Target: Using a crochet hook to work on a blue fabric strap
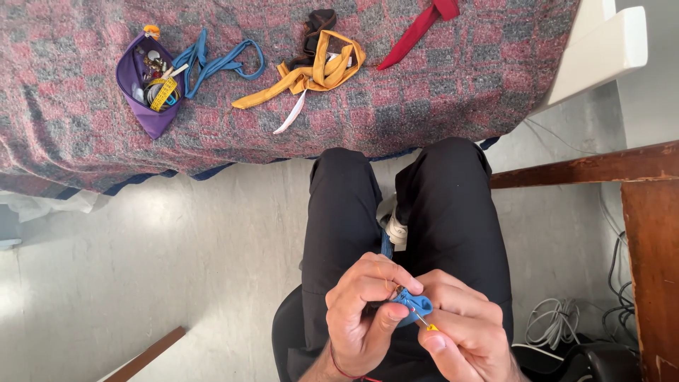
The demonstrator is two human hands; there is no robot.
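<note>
Pale floor lies beneath your seated legs, so your lap serves as the working support. Your left hand pinches the folded blue strap between thumb and fingers, steadying it above your thighs. Your right hand pinches a yellow-headed pin against the strap's edge, grip pressed together. Beyond your knees, the checked blanket carries a spare blue strap, a yellow strap, a red strap and an open purple pouch, all laid within reach.
</note>
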